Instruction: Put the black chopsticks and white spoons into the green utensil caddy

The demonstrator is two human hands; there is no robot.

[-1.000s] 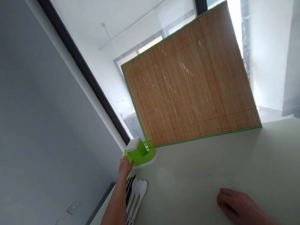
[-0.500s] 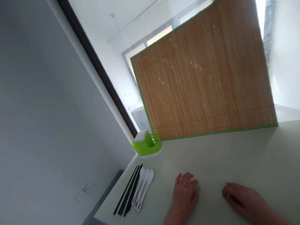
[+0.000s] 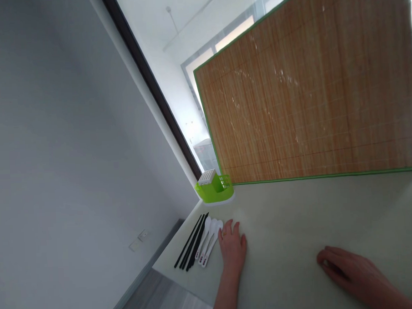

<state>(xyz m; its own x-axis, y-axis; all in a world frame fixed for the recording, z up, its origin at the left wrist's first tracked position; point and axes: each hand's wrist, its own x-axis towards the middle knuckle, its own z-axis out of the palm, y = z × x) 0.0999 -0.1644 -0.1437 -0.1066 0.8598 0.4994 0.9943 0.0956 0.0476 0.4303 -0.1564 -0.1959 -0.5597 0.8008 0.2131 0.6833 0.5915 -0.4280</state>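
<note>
My left hand (image 3: pixel 232 245) reaches over the table beside three white spoons (image 3: pixel 209 241), its fingers spread and holding nothing. Its forefinger lies right by the bowl of the rightmost spoon; whether they touch I cannot tell. Left of the spoons several black chopsticks (image 3: pixel 191 243) lie side by side, slanting the same way. Farther right, my right hand (image 3: pixel 347 271) rests on the tabletop with curled fingers and the thumb tucked close to them. Only shadow shows in the gap between thumb and fingers.
A bright green utensil caddy (image 3: pixel 212 190) with a white slotted top stands at the table's far left corner. Behind the pale table (image 3: pixel 277 215) a bamboo mat (image 3: pixel 302 95) with green edging leans upright against the glass. A grey wall (image 3: pixel 90 155) rises on the left.
My left hand has moved left across the table to the spoons. My right hand stays curled on the table. The view has turned slightly, shifting the scene.
</note>
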